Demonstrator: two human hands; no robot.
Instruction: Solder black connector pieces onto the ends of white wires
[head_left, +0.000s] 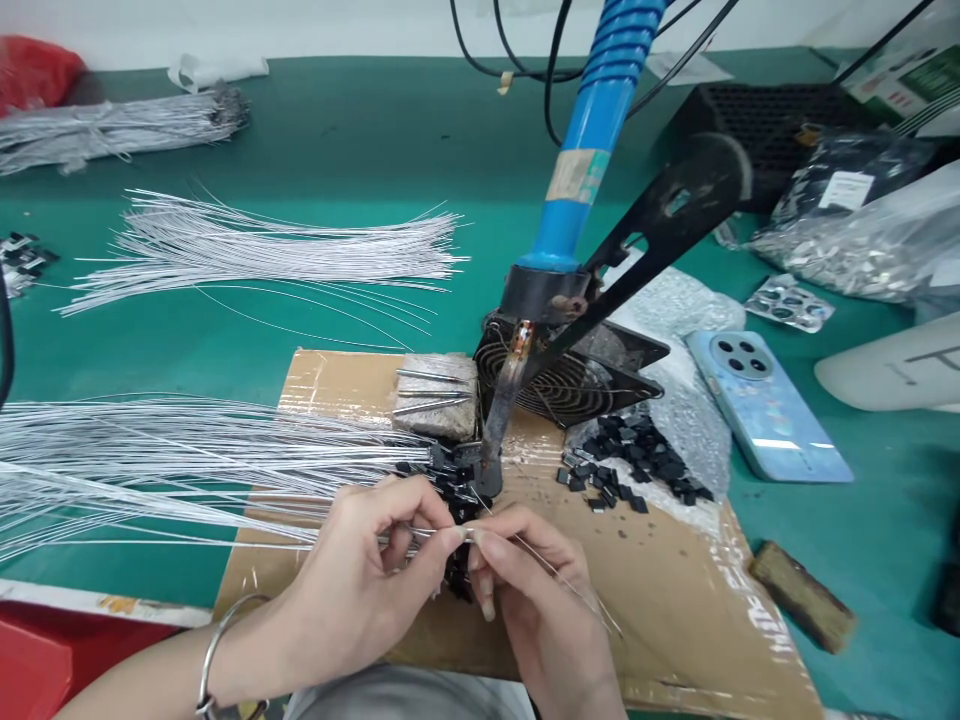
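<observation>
My left hand (375,570), with a bracelet (217,650) on its wrist, pinches a wire near its end. Close against it, my right hand (544,590) is closed on a thin solder wire (559,572) that trails down to the right. The fingertips of both hands meet at a small metallic piece, mostly hidden. Right above them the tip of a blue soldering iron (504,400) points down. A bundle of white wires (187,450) runs in from the left, its ends among small black parts (450,490) beside my left hand.
Cardboard (637,600) covers the work spot. A small fan (577,375) stands behind the iron, near a pile of black pieces (645,455). A phone (769,405) lies to the right. More white wires (285,240) lie at the back left. A block with metal rods (435,395) sits left of the iron.
</observation>
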